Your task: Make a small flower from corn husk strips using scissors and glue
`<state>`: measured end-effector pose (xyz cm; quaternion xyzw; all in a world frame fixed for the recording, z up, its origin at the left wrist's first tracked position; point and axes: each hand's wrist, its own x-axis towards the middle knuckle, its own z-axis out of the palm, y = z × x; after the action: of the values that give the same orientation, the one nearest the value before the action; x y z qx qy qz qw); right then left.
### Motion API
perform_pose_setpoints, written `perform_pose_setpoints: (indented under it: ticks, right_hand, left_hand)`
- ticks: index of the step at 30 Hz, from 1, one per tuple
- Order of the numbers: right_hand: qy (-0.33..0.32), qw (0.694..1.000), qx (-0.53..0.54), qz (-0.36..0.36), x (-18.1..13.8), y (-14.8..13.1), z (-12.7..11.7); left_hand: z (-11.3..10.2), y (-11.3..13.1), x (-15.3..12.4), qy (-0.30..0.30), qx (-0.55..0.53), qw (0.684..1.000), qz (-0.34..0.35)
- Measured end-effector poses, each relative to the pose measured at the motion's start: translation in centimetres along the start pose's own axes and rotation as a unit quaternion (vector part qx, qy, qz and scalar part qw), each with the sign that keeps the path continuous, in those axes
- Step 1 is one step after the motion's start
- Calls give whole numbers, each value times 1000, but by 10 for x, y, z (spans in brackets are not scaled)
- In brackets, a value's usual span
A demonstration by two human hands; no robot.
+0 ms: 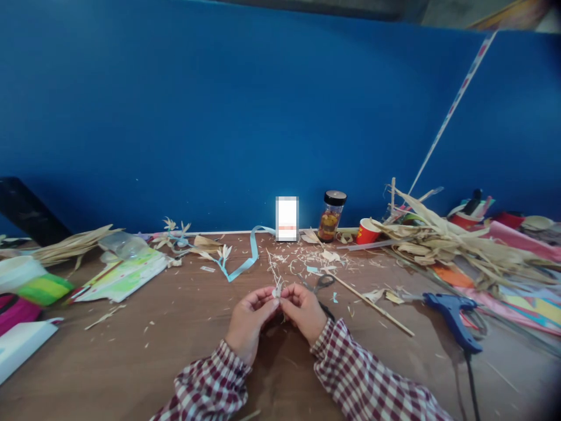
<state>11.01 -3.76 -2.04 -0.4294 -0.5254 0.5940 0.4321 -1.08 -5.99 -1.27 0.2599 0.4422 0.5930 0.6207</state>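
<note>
Far L: magenta item (pixel 20 310) w/ white box (pixel 26 349) just in front, black slab (pixel 33 210) tilted behind. Next, bundle of dried husk strips (pixel 76 244), then clear plastic container (pixel 128 245) at back edge of green/white printed sheet (pixel 125 278). Pale husk flower (pixel 225 255) on tbl, beside lt-blue ribbon (pixel 245 266) running back toward the blue partition (pixel 241 117).

Ctr front: L hand (pixel 250 324), thumb + fingers nearly closed, pinching small pale piece (pixel 277 290). Piece sits btwn both hands' fingertips, mostly covered, exact shape n/a. R hand (pixel 303 313) same: curled, thumb + index tips on the piece from the other side. Can't tell which hand bears more of it. Both cuffs checked.

Behind hands: pale shavings (pixel 280 257) scattered, pixelated white rect (pixel 287 219) at partition. Scissors (pixel 325 281) just past R hand, blades partly hidden. Thin stick (pixel 377 310) lies diag to R of them. Further back: black-lidded jar (pixel 331 219) upright, red cup (pixel 366 233) to its R. Then big husk pile (pixel 425 240); blue glue gun (pixel 453 316) on tbl in front, cord toward the viewer.
</note>
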Motion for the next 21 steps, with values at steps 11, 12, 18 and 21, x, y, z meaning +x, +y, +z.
perform_pose_setpoints:
  ticks: [11,12,18,21]
  right_hand:
    - [5,1000,-13,-20,-2,0,2]
    - [5,1000,-11,-20,-2,0,3]
    - [8,999,-25,-30,-3,2,5]
    - [-1,999,-18,-33,-5,1,6]
  left_hand:
    - [7,6,-6,-1,-40,999,-23]
    - [7,6,-6,0,-42,999,-23]
    - [5,3,-4,1,-55,998,-39]
    - [4,3,-2,4,-66,997,-47]
